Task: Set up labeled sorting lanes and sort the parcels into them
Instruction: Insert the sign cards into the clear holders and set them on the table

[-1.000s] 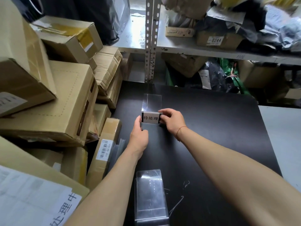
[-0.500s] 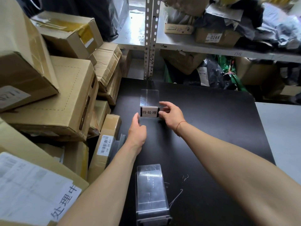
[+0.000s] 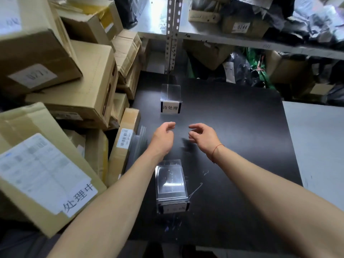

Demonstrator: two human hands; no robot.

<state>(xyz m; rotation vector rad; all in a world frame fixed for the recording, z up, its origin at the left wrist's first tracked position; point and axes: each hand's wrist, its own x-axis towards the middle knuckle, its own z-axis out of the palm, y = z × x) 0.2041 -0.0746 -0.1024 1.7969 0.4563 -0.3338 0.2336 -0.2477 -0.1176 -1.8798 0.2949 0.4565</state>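
Sign holder [image 3: 170, 101] upright, label [image 3: 170, 107] camera-facing

a parcel storeroom: stacked cardboard boxes [image 3: 74, 86] with shipping labels, a slotted metal shelf [image 3: 242, 40] crammed with numbered packages and mailer bags [image 3: 240, 69].

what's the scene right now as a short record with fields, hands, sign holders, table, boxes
left hand: empty, fingers loosely curled, above the table
right hand: empty, fingers loosely curled, red string at wrist
far sign holder: upright on table, printed label facing the person, untouched
near sign holder: clear acrylic, near table edge, between the forearms
table: black top
cardboard boxes: stacked at left of table
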